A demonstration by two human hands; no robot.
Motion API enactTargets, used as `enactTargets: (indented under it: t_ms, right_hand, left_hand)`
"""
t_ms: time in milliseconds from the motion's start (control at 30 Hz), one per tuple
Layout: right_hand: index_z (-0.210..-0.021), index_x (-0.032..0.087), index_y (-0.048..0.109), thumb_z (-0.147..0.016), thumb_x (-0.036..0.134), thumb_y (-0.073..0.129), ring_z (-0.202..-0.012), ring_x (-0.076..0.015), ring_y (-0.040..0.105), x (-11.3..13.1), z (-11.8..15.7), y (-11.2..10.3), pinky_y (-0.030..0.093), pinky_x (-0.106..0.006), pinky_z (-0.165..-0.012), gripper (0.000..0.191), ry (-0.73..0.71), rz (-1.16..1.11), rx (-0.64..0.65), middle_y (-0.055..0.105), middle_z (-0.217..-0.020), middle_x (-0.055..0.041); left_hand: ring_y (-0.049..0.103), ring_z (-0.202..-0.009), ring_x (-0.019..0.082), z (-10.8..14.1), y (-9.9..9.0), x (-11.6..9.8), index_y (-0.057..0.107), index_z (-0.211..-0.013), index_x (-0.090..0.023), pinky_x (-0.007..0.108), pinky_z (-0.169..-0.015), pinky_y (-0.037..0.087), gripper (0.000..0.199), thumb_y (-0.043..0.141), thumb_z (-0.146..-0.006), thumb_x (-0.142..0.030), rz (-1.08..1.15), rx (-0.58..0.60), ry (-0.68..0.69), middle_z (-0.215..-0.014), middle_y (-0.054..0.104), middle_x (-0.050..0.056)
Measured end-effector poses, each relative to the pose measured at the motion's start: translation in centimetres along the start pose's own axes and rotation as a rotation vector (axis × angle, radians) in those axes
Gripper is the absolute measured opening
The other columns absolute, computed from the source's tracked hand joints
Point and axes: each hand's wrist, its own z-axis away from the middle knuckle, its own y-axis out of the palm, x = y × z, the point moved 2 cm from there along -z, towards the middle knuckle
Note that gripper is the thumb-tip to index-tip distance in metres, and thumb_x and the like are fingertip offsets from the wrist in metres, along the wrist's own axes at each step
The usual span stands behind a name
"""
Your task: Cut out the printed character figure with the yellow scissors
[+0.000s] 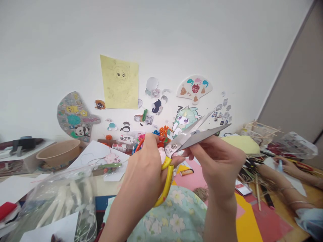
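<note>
My left hand (146, 164) grips a pair of scissors (174, 146), its fingers around the red and yellow handles. The two grey blades stand apart and point up to the right. Something small and pale pink (162, 154) shows beside the handles at my left fingers. Just under the blades, my right hand (218, 161) is closed, with thumb and fingertips pinched together. What lies between those fingertips is partly hidden, and I cannot make it out. Below both hands spreads light green cloth with white flowers (174, 208).
To the left lie a plastic bag (65, 201) and a brown basin (58, 151). Pink paper (191, 178), a glue stick (186, 172) and twine (201, 193) are beyond my hands. Another person's hands (277, 171) work at the right. Stickers and a yellow drawing (121, 84) cover the wall ahead.
</note>
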Motion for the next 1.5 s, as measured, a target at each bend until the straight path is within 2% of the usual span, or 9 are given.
enactTargets:
  t_ms: [133, 300, 700, 1000, 1300, 1500]
  right_hand:
    - [-0.075, 0.021, 0.074, -0.085, 0.009, 0.071, -0.05, -0.0084, 0.06, 0.1, 0.1, 0.2, 0.049, -0.023, -0.049, 0.016, -0.025, 0.008, -0.019, 0.067, -0.06, 0.0059]
    - [-0.073, 0.021, 0.073, -0.085, 0.009, 0.071, -0.049, -0.0089, 0.06, 0.2, 0.2, 0.4, 0.049, -0.024, -0.049, 0.017, -0.056, 0.019, -0.042, 0.067, -0.059, 0.0058]
    - [-0.073, 0.021, 0.074, -0.084, 0.01, 0.072, -0.051, -0.0114, 0.061, -0.1, 0.4, 0.9, 0.05, -0.026, -0.049, 0.016, -0.138, 0.069, -0.111, 0.068, -0.061, 0.0039]
    - [-0.069, 0.021, 0.072, -0.084, 0.012, 0.071, -0.053, -0.0147, 0.062, -0.2, 0.6, 1.2, 0.05, -0.029, -0.051, 0.017, -0.168, 0.131, -0.176, 0.068, -0.061, 0.0012]
    - [-0.073, 0.023, 0.071, -0.078, 0.004, 0.072, -0.056, -0.0153, 0.062, -0.3, 0.5, 1.4, 0.049, -0.03, -0.053, 0.02, -0.272, 0.193, -0.231, 0.068, -0.062, 0.0025]
    - [-0.075, 0.023, 0.07, -0.079, 0.003, 0.07, -0.053, -0.0144, 0.06, -0.2, 0.4, 1.3, 0.047, -0.029, -0.05, 0.02, -0.365, 0.234, -0.252, 0.066, -0.062, 0.0022]
  left_hand:
    - [0.065, -0.064, 0.027, 0.0, -0.1, -0.1, 0.031, -0.111, -0.023, 0.031, -0.052, 0.038, 0.047, 0.038, -0.097, -0.068, -0.01, -0.028, 0.023, -0.087, 0.063, 0.006]
    - [0.062, -0.058, 0.026, 0.1, -0.1, -0.1, 0.032, -0.11, -0.023, 0.031, -0.051, 0.037, 0.046, 0.037, -0.098, -0.067, 0.017, -0.022, 0.029, -0.078, 0.06, 0.002]
    - [0.065, -0.065, 0.03, 0.1, -0.2, -0.3, 0.033, -0.108, -0.023, 0.034, -0.055, 0.041, 0.052, 0.036, -0.095, -0.073, 0.083, 0.023, -0.039, -0.08, 0.063, 0.004]
    - [0.06, -0.06, 0.028, 0.1, -0.3, -0.4, 0.034, -0.105, -0.024, 0.033, -0.054, 0.039, 0.052, 0.033, -0.095, -0.075, 0.104, 0.028, -0.059, -0.074, 0.06, 0.001]
    - [0.057, -0.055, 0.026, 0.2, -0.1, -0.5, 0.033, -0.106, -0.024, 0.03, -0.05, 0.033, 0.05, 0.034, -0.096, -0.072, 0.089, 0.03, -0.053, -0.067, 0.056, -0.002]
    - [0.058, -0.054, 0.026, 0.1, -0.2, -0.7, 0.033, -0.103, -0.023, 0.031, -0.05, 0.033, 0.05, 0.025, -0.098, -0.072, 0.075, 0.028, -0.034, -0.068, 0.055, -0.001]
